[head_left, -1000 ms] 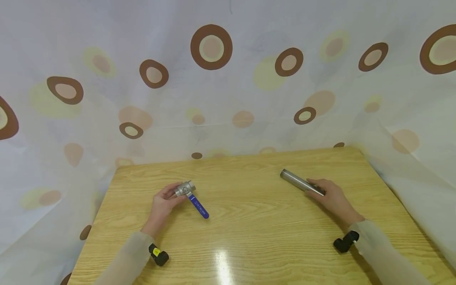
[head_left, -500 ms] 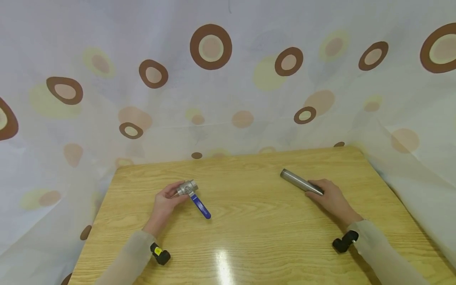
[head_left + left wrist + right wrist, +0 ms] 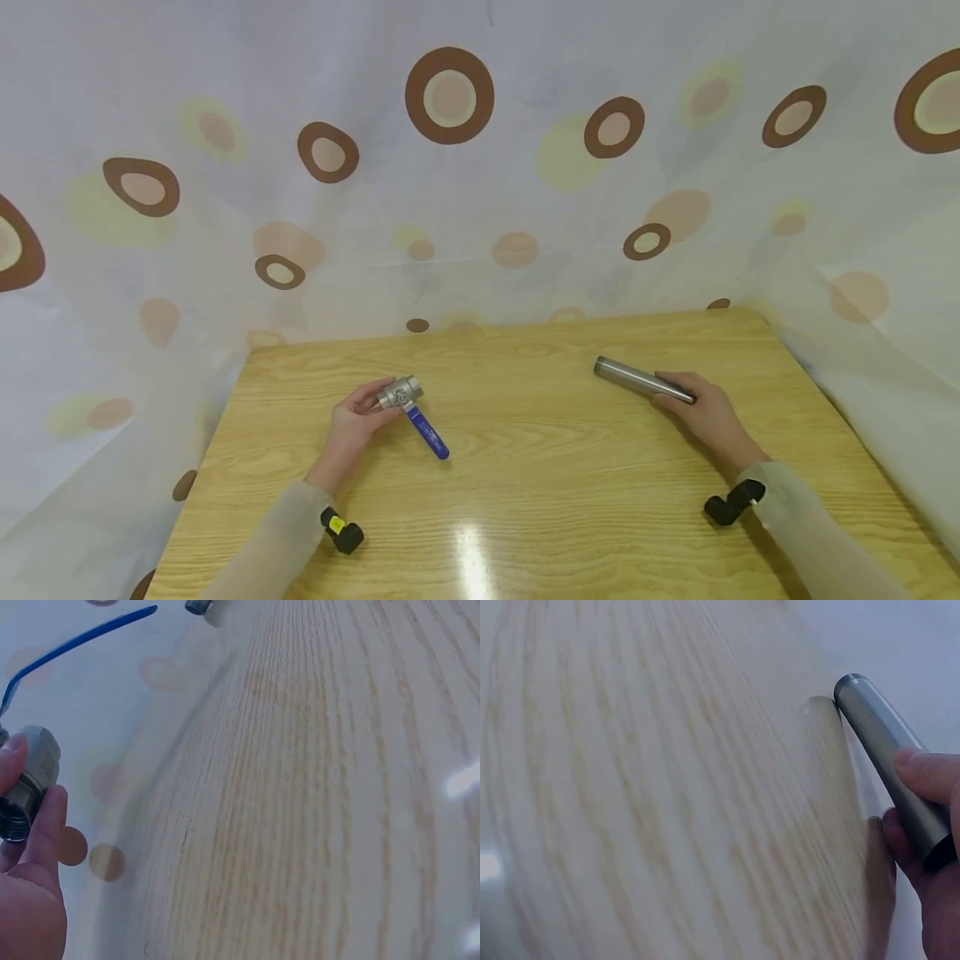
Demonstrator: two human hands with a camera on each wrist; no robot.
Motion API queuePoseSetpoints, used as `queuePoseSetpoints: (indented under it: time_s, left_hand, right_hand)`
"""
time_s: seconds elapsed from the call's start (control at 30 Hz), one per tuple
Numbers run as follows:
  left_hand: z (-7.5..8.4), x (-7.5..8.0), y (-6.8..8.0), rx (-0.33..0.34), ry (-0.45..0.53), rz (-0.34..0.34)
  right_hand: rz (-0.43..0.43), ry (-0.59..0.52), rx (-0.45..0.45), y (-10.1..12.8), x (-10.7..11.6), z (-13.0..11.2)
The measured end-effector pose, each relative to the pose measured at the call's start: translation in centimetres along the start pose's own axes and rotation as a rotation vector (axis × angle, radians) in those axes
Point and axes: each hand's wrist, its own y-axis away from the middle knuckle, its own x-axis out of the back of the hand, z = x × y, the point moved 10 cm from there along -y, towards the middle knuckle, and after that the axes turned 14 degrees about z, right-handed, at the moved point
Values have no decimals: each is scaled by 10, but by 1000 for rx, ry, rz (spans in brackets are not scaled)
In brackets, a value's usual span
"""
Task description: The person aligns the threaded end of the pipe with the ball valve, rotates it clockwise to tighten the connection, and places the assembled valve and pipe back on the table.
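On the left side of the table my left hand (image 3: 358, 425) grips a metal ball valve (image 3: 400, 391) by its body, thumb on one side and fingers on the other. The valve's blue lever handle (image 3: 428, 433) points toward the near right in the head view. A threaded opening of the ball valve (image 3: 34, 780) shows in the left wrist view. Over on the right, my right hand (image 3: 708, 417) holds a steel pipe (image 3: 633, 377) near one end. The far end of the pipe (image 3: 881, 727) points away to the left and looks threaded.
The wood-grain table (image 3: 510, 467) lies beneath both hands. A pale sheet with brown and yellow circles (image 3: 517, 200) stands behind and along its sides. A black wrist camera (image 3: 342, 531) sits on the left sleeve, another black camera (image 3: 735, 502) on the right.
The left hand has shifted slightly right with the ball valve. The right hand has tilted the pipe a little flatter and moved slightly right.
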Motion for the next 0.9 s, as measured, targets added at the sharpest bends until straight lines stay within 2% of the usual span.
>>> queuePoseSetpoints:
  time_s: [0.23, 0.43, 0.7, 0.9]
  left_hand:
    - [0, 0, 1, 25, 26, 4]
    - [2, -1, 2, 29, 38, -1]
    - [8, -2, 3, 7, 32, -6]
    - [10, -7, 4, 0, 38, -34]
  right_hand:
    - [-5, -35, -67, 0, 0, 7]
    - [20, -34, -51, 1, 2, 3]
    - [38, -77, -54, 4, 8, -2]
    - [25, -133, -65, 8, 11, -6]
